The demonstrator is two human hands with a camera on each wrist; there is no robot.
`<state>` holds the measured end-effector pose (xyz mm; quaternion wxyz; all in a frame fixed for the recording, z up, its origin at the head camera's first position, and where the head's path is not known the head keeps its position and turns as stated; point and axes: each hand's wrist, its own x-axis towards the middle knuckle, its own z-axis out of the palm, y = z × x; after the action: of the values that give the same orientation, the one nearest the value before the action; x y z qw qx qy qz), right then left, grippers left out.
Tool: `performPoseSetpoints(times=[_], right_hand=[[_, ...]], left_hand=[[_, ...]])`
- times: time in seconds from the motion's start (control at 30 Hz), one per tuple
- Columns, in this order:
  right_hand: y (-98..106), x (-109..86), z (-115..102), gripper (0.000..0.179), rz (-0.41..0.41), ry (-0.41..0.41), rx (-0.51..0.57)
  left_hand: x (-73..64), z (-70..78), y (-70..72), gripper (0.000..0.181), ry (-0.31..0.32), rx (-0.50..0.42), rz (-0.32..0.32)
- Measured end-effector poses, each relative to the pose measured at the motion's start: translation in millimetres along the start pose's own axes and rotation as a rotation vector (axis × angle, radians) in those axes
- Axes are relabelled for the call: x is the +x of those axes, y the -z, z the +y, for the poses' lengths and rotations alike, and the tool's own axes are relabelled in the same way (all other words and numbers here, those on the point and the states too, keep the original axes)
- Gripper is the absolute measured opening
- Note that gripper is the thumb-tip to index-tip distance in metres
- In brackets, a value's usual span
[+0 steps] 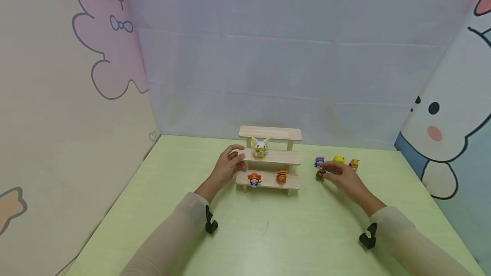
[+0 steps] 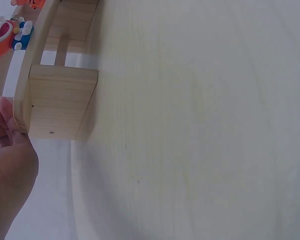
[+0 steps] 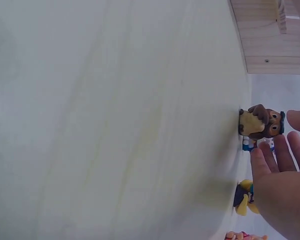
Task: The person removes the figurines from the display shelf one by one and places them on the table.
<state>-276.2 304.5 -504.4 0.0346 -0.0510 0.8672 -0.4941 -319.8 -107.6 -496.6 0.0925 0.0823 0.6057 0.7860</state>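
A three-tier wooden display shelf (image 1: 272, 133) stands near the back of the table. At its left end, my left hand (image 1: 229, 166) holds the end of the middle tier with bent fingers. A white-and-yellow figurine (image 1: 260, 148) stands on the middle tier. On the bottom tier are an orange-hatted blue-and-white figurine (image 1: 254, 179) and an orange tiger figurine (image 1: 281, 176). To the shelf's right, my right hand (image 1: 343, 179) reaches over a brown owl figurine (image 3: 260, 122). Its thumb and nearly straight fingers are spread beside the owl's head, without a visible grip.
A purple-topped figurine (image 1: 319, 162) stands just behind the owl. Further right are a yellow figurine (image 1: 339, 159) and an orange-yellow figurine (image 1: 354, 164), both near my right hand. A pale cloth wall (image 1: 268, 76) rises behind the green table (image 1: 264, 233).
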Motion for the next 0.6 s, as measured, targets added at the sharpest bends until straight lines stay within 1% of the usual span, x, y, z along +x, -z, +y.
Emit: performPoseSetpoints(times=[0.23, 0.4, 0.6], right_hand=[[10, -4.1, -16, 0.047, -0.019, 0.026, -0.042], [16, -5.7, -31, 0.05, -0.016, 0.022, -0.02], [20, -5.0, -46, 0.058, -0.025, 0.05, 0.005]], left_hand=[[0.1, 0.4, -0.3, 0.028, 0.0, 0.001, 0.0], [-0.7, 1.7, -0.8, 0.029, 0.0, 0.001, -0.005], [-0.5, 1.3, -0.2, 0.031, -0.003, 0.001, -0.013]])
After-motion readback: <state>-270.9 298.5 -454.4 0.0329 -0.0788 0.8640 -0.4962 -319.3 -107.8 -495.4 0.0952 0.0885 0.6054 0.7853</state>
